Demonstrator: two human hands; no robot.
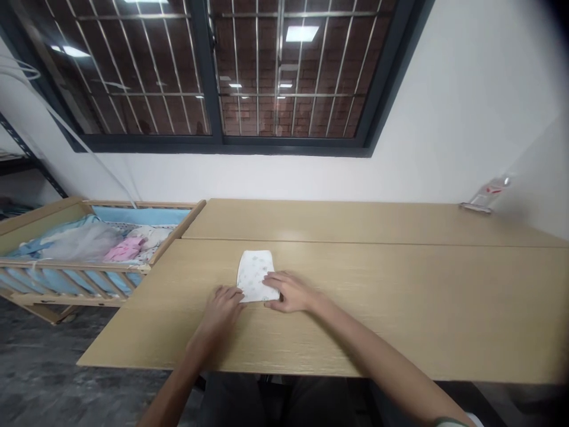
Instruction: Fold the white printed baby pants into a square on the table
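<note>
A small white cloth piece point(255, 274) with a faint print lies flat on the light wooden table point(377, 296), narrower at its far end. At its near left corner, my left hand point(224, 301) is closed, with the fingertips and thumb on the cloth's edge; slight blur softens the fingers. My right hand point(288, 292) rests over the cloth's right side. Its fingers are stretched out across the top, and the thumb sits apart near the close right corner. Part of the cloth's right edge is hidden under that hand.
Left of the table stands a wooden crib point(149, 270) with blue lining, holding a pink cloth point(125, 249) and other fabrics. A clear plastic bottle point(491, 188) is at the far right corner against the wall. Behind the table is a barred window point(217, 142).
</note>
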